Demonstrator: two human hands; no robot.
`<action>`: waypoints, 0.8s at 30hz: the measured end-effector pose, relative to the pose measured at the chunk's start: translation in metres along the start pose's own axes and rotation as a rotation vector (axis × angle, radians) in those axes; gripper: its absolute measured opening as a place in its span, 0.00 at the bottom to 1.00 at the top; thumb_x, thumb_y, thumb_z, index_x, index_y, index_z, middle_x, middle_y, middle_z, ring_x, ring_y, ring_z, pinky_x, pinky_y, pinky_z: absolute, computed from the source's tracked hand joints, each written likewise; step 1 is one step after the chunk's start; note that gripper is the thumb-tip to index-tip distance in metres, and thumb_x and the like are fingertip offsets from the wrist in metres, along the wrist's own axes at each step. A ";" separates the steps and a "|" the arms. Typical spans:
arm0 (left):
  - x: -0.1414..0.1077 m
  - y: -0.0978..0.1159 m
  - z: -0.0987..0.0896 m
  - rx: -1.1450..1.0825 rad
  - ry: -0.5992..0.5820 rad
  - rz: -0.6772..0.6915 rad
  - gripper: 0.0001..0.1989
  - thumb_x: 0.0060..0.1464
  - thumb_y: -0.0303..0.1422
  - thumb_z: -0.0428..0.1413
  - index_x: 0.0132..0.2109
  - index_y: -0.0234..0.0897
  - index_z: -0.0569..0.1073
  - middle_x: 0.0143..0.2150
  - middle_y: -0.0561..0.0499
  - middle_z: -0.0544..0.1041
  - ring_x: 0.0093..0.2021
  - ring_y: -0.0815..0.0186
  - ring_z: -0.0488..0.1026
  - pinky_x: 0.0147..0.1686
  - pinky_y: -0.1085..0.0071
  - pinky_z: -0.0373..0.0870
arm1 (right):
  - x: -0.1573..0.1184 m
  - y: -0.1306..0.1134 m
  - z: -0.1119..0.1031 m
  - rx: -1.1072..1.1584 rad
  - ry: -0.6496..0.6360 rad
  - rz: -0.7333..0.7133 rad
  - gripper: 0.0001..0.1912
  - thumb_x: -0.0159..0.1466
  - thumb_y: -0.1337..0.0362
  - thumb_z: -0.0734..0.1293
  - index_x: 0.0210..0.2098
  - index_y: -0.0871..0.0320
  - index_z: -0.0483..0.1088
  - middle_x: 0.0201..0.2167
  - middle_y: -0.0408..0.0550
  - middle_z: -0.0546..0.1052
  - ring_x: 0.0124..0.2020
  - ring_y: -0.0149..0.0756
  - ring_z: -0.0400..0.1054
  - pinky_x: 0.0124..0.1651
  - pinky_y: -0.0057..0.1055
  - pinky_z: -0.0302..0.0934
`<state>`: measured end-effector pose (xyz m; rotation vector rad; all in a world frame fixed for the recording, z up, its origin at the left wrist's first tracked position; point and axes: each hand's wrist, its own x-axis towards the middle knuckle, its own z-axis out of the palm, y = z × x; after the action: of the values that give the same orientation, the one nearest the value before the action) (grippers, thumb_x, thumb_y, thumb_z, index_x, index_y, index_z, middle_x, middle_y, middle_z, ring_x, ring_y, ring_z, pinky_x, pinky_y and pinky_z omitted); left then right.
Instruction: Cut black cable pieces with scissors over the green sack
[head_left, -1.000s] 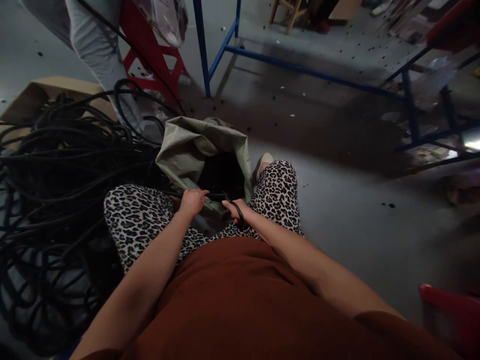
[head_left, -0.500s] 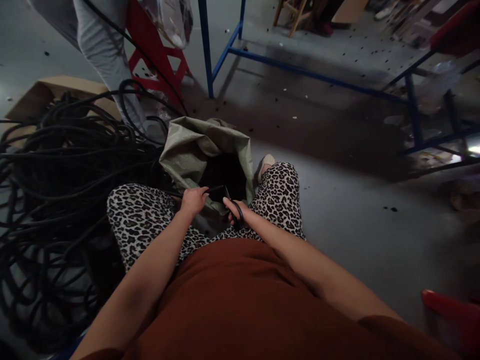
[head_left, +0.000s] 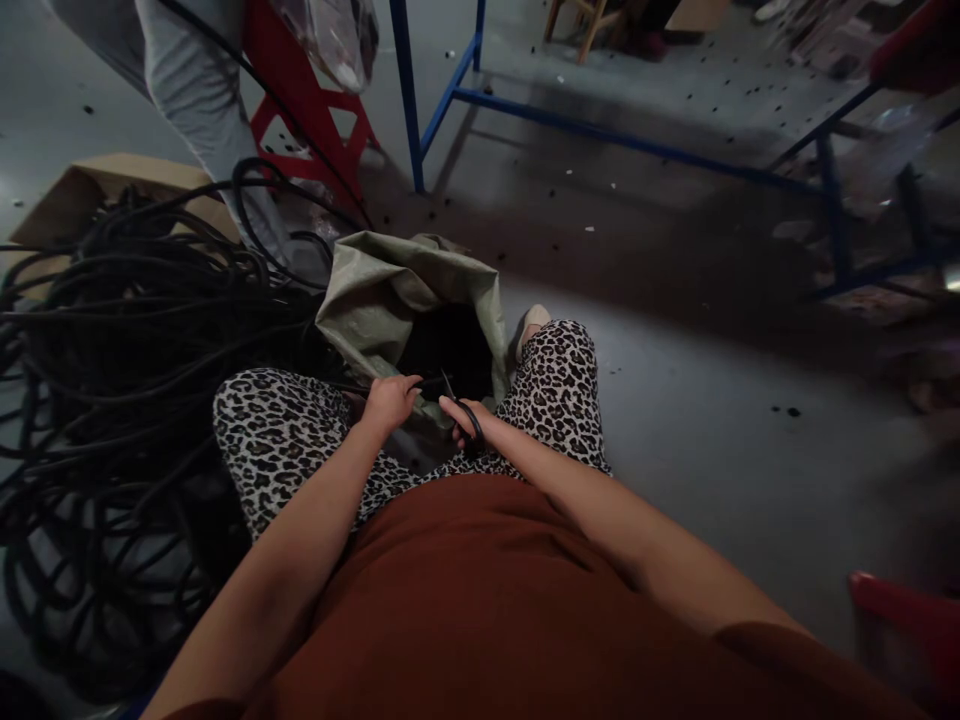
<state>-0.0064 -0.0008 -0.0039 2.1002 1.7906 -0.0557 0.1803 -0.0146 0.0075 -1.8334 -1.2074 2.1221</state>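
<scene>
My left hand is closed on a thin black cord, whose end sticks out to the right over the mouth of a sack. In my right hand are scissors with black handles, their blades pointing up beside the cord's end. The green-grey sack stands between my knees with its top gaping; its inside is dark. To the left lies a large tangled heap of black cord.
A cardboard box sits behind the heap. Beyond it are a person's grey trouser leg and a red stool. A blue metal frame crosses the floor ahead. Another red item is at lower right.
The scissors and my right hand have shifted slightly left, nearer to my left hand. The cord's visible end looks shorter. My left hand keeps its grip.
</scene>
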 end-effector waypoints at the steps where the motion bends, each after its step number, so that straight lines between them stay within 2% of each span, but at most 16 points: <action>1: 0.000 0.001 0.000 0.001 -0.003 0.004 0.17 0.57 0.36 0.47 0.52 0.40 0.70 0.46 0.47 0.76 0.47 0.60 0.71 0.48 0.65 0.61 | 0.001 0.001 0.000 -0.008 -0.008 -0.008 0.26 0.61 0.41 0.58 0.36 0.61 0.64 0.13 0.40 0.67 0.11 0.29 0.63 0.13 0.22 0.58; 16: -0.001 0.002 -0.002 -0.035 -0.053 0.062 0.17 0.57 0.35 0.47 0.52 0.40 0.70 0.47 0.48 0.76 0.48 0.62 0.71 0.49 0.66 0.62 | 0.011 0.010 -0.001 0.007 -0.060 -0.048 0.28 0.61 0.40 0.57 0.41 0.61 0.65 0.15 0.41 0.68 0.11 0.29 0.63 0.13 0.21 0.57; 24: 0.000 0.001 0.001 -0.068 -0.070 0.068 0.18 0.57 0.36 0.47 0.52 0.41 0.70 0.47 0.47 0.76 0.48 0.63 0.71 0.50 0.67 0.62 | 0.010 0.008 0.000 0.042 -0.008 -0.034 0.27 0.63 0.42 0.57 0.40 0.62 0.65 0.13 0.39 0.65 0.10 0.28 0.61 0.14 0.22 0.58</action>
<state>-0.0052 -0.0009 -0.0047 2.0839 1.6563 -0.0491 0.1807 -0.0147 -0.0047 -1.7761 -1.1774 2.1218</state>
